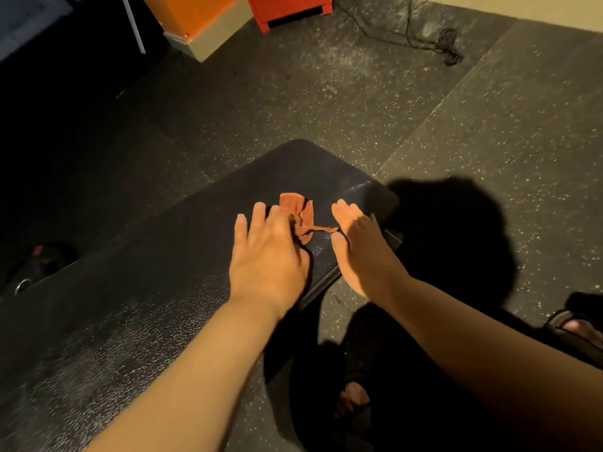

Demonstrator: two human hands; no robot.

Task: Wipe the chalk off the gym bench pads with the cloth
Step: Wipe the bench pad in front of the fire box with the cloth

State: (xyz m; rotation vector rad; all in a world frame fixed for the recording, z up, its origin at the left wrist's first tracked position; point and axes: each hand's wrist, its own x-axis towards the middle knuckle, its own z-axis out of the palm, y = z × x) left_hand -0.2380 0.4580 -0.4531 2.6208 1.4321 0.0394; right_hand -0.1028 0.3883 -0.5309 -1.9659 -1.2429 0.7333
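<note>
A black gym bench pad [169, 256] runs from the lower left to the middle of the view, with pale chalk marks near its far right corner. A small crumpled orange cloth [298, 212] lies on the pad near that end. My left hand [269, 256] rests on the pad with fingers straight, its inner side over the cloth's left part. My right hand [359, 243] sits at the pad's right edge with fingers extended, and a thin strip of the cloth reaches to its thumb. Whether the thumb pinches the strip is unclear.
Speckled black rubber floor mats [456, 141] surround the bench. A red cabinet [290, 8] and an orange box [195, 17] stand at the far top. A black cable [447, 47] lies coiled at the upper right. My sandalled feet [580, 327] show at the lower right.
</note>
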